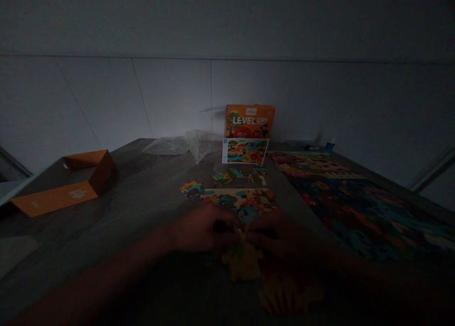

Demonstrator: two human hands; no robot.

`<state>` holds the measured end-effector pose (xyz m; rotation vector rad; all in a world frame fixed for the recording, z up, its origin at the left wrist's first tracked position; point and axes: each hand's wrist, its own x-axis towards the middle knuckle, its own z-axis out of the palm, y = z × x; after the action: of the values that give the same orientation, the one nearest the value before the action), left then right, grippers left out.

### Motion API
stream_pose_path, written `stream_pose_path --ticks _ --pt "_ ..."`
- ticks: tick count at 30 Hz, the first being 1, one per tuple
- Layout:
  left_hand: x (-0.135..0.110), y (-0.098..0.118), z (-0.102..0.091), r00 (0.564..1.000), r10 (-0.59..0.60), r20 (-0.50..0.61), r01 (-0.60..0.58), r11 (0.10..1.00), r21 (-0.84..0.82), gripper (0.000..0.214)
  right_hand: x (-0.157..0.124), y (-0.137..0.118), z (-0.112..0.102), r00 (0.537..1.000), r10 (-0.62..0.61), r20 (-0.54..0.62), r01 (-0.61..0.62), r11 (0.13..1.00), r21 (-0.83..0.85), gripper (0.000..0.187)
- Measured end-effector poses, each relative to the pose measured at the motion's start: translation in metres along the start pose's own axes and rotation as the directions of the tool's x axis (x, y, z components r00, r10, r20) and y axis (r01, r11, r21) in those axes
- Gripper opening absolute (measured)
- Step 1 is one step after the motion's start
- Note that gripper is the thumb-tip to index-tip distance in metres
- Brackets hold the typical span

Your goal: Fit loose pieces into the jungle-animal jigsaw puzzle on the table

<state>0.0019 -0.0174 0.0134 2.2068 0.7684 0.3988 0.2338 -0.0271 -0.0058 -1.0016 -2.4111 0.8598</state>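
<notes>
In dim light, my left hand and my right hand meet at the near edge of a partly assembled jigsaw puzzle. The fingers of both are closed, pinching the top of a yellowish puzzle piece between them. Shadow hides the exact grip. Nearer to me lies another patterned puzzle piece, very dark. Beyond the assembled part are several loose pieces, and a small cluster of pieces sits at its left corner.
An orange puzzle box stands at the back, with a picture card leaning before it. Bubble wrap lies left of it. An orange box tray sits far left. Assembled puzzles cover the right side.
</notes>
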Motion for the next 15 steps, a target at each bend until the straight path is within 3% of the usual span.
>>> stream_pose_path --ticks 5,11,15 --pt "-0.002 0.004 0.001 0.997 -0.010 0.070 0.009 1.000 0.010 0.015 -0.002 -0.001 -0.004 0.987 -0.131 0.092 0.134 0.990 -0.033 0.028" --pt "-0.002 0.002 -0.001 0.994 -0.039 0.104 0.033 0.998 0.059 0.013 -0.001 0.008 -0.008 0.983 -0.182 0.007 0.182 0.974 -0.136 0.020" --pt "-0.004 0.002 -0.003 0.994 -0.051 0.101 0.048 0.998 0.029 0.011 0.002 0.012 -0.008 0.979 -0.205 0.017 0.206 0.966 -0.157 0.019"
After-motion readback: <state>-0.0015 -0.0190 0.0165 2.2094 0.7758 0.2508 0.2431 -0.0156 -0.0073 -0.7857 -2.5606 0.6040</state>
